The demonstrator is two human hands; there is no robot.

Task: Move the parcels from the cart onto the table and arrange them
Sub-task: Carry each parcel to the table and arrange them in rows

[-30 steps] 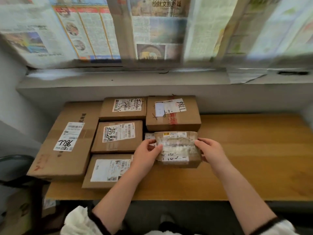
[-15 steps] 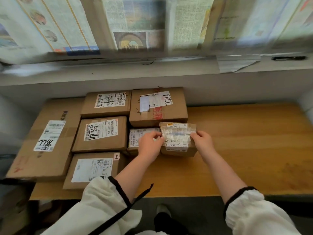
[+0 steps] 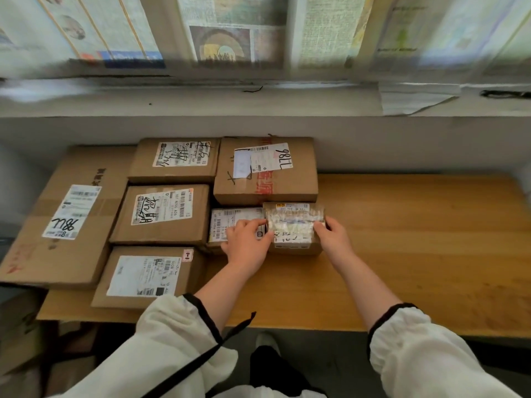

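Fingers (image 3: 321,225) still grasping both ends, a person's left hand (image 3: 247,245) and right hand (image 3: 334,239) have slid the small taped parcel (image 3: 293,225) back across the wooden surface (image 3: 416,239), snug against the 98LL box (image 3: 264,179) beside a flat parcel (image 3: 227,219), seemingly almost placed.

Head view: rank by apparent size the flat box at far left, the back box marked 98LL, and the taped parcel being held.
1. flat box, clearly largest.
2. back box marked 98LL.
3. taped parcel, smallest though nearer the camera.
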